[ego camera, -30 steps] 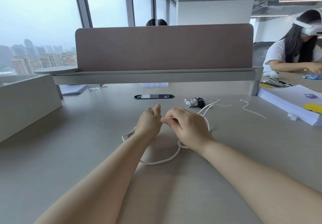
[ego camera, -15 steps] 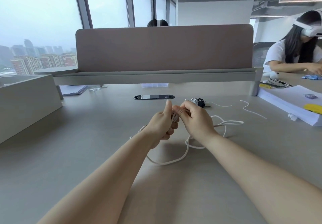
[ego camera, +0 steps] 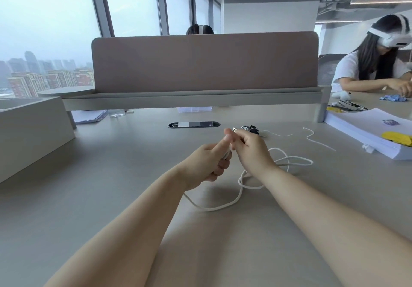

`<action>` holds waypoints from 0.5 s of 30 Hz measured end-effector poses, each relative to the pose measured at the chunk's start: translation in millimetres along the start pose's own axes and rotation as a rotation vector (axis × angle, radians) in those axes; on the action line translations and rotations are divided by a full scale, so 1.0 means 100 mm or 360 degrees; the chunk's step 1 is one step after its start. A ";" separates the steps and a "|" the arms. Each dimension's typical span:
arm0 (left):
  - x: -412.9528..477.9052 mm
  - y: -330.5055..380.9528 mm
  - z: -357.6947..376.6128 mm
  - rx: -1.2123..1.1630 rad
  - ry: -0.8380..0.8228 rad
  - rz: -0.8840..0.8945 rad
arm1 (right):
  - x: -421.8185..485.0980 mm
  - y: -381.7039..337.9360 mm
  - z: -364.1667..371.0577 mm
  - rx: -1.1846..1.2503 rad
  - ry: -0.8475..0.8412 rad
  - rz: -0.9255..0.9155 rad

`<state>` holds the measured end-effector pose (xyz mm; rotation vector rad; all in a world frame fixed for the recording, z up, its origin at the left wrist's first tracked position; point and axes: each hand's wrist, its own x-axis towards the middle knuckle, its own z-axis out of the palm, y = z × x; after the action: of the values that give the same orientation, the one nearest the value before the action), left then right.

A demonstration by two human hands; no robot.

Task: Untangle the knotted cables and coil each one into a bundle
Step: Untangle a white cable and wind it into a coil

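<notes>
Nearest to us, our two bare forearms reach out over the grey desk (ego camera: 66, 197). Between them a slack loop of the white cable (ego camera: 223, 207) lies on the desktop, curving from under our left wrist towards the right one.

Our left hand (ego camera: 207, 164) is curled into a loose fist, thumb pointing up, and it grips a gathered bit of the cable; a little white shows between thumb and fingers. Our right hand (ego camera: 252, 150) sits just beside it, fingers bent, fingertips meeting the tip of the left thumb and pinching the cable there. The pinch itself is hidden. Further loops of the same cable lie on the desk to the right of that wrist, crossing one another.

Just beyond the hands lies a small black and white bundle (ego camera: 250, 128), with a loose white cord (ego camera: 316, 140) to its right. Left of the bundle is a dark slot (ego camera: 193, 124) in the desktop. A stack of paper (ego camera: 361, 135) fills the right edge. Behind everything stands a brown divider (ego camera: 200, 61), and a person in a headset (ego camera: 367, 68) sits far right.
</notes>
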<state>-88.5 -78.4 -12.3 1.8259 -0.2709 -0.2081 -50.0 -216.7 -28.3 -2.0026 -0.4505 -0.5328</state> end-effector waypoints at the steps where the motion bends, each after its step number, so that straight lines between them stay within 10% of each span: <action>1: 0.00 0.00 0.01 -0.0052 0.0032 0.0031 | 0.01 -0.01 -0.01 0.0018 0.0003 0.0014; 15: 0.08 -0.01 -0.12 -0.0615 0.0939 0.0321 | -0.26 -0.39 0.26 -0.0725 -0.0317 -0.0329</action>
<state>-77.9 -69.6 -10.4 1.3897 0.0064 0.3941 -87.0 -178.4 -25.7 -2.4756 -0.7136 -0.6055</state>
